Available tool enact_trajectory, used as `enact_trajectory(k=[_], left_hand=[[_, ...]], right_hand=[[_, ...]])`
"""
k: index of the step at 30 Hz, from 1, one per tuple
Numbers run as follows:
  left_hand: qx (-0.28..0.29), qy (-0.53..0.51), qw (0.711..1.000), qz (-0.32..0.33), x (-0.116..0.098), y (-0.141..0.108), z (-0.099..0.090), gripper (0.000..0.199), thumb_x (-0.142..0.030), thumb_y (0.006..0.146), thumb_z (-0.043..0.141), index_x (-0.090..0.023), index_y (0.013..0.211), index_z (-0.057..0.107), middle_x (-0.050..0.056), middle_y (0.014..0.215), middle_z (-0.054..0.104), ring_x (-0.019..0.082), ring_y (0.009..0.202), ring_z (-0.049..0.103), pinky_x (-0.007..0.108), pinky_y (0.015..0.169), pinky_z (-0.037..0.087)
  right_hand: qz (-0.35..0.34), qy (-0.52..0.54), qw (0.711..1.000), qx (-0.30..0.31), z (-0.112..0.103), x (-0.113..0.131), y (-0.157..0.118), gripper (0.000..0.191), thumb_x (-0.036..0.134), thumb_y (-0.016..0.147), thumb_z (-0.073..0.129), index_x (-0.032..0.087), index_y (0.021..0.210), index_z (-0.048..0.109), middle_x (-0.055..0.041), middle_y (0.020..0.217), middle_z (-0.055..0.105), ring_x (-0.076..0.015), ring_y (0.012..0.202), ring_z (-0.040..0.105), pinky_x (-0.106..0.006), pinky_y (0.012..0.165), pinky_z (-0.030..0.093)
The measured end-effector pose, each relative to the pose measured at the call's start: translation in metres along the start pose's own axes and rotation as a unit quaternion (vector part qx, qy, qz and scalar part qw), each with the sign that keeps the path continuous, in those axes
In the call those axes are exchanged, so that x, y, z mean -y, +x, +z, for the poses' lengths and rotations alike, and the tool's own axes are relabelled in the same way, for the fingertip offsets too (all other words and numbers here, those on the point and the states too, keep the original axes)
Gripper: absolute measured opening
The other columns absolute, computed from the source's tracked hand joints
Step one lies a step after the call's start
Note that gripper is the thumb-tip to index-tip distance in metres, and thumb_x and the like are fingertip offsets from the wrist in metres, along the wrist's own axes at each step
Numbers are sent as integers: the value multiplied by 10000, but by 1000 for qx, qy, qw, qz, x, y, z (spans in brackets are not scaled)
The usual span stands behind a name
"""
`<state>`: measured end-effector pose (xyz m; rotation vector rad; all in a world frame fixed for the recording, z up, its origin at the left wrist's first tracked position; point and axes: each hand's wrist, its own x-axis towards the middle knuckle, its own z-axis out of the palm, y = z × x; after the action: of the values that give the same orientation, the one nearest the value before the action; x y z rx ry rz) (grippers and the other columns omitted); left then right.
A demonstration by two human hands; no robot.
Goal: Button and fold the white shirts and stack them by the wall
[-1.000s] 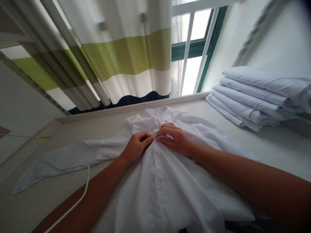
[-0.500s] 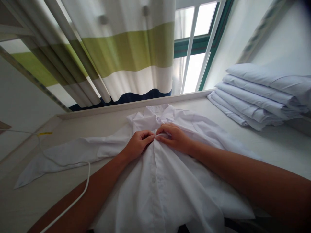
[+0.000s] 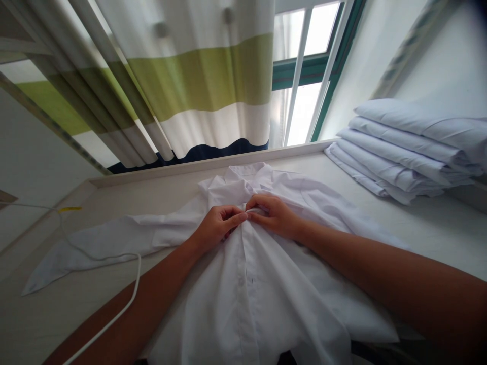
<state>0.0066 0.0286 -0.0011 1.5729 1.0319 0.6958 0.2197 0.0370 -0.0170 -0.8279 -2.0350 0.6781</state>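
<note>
the person's left hand (image 3: 219, 223) and right hand (image 3: 277, 217) nearly meet, both pinching the front of a white collared cloth shirt (image 3: 281, 289), spread on a pale flat rimmed surface (image 3: 437, 233) left of a stack of folded white cloth (image 3: 403, 147).

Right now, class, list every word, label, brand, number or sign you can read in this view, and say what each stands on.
There is no readable text anywhere in view.
White long-sleeved fabric shirt: a tiny dark mark on its front, too small to make out.
Thin yellow strip by the white cable: no lettering can be made out.
Stack of folded white cloth: none visible.
</note>
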Motion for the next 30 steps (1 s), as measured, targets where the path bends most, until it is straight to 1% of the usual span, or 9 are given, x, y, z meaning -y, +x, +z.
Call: enact_trajectory(k=[2,5,11,16,21,27,30], left_hand=[[0,0,1000,-8,-2,0,0,416,-543,805,744,-133,868,711,-52,612,498,63,492,380,201,432,277],[0,2,1000,-11,-3,0,0,409,-532,806,748,-131,884,736,-50,604,506,63,494,385,202,437,279],[8,5,1000,-8,2,0,-2,397,-517,850,708,-125,804,750,-37,562,506,75,501,404,216,467,292],[13,9,1000,-2,3,0,-1,380,-497,866,694,-131,772,738,-40,543,492,76,495,386,221,470,278],[2,12,1000,6,4,0,0,365,-491,856,706,-135,782,735,-43,551,497,75,496,383,217,463,270],[-12,21,1000,2,4,-1,1,377,-502,859,697,-131,814,748,-37,563,492,78,506,372,219,466,263],[-14,18,1000,0,4,-1,2,386,-512,859,693,-133,816,750,-38,567,485,80,513,358,223,474,260]], right_hand=[[3,5,1000,-1,0,0,0,101,300,907,649,203,888,673,-15,864,697,-171,803,614,-304,784,451],[9,4,1000,0,-1,1,0,111,304,910,644,202,879,674,-15,861,697,-171,804,612,-307,789,450],[23,7,1000,0,0,2,0,116,300,906,629,202,854,665,-10,838,687,-170,795,598,-305,778,443],[24,18,1000,9,-2,1,-1,104,280,899,606,197,869,662,-7,853,687,-168,800,596,-305,790,442],[20,22,999,22,-3,0,-1,91,225,861,587,199,907,662,-8,888,693,-175,824,597,-308,813,446],[23,17,999,27,-3,0,-1,102,212,848,579,203,916,654,-9,892,687,-180,829,602,-317,822,450],[25,21,999,27,-3,0,-1,119,209,852,579,206,947,649,-17,931,690,-191,867,612,-330,851,456]])
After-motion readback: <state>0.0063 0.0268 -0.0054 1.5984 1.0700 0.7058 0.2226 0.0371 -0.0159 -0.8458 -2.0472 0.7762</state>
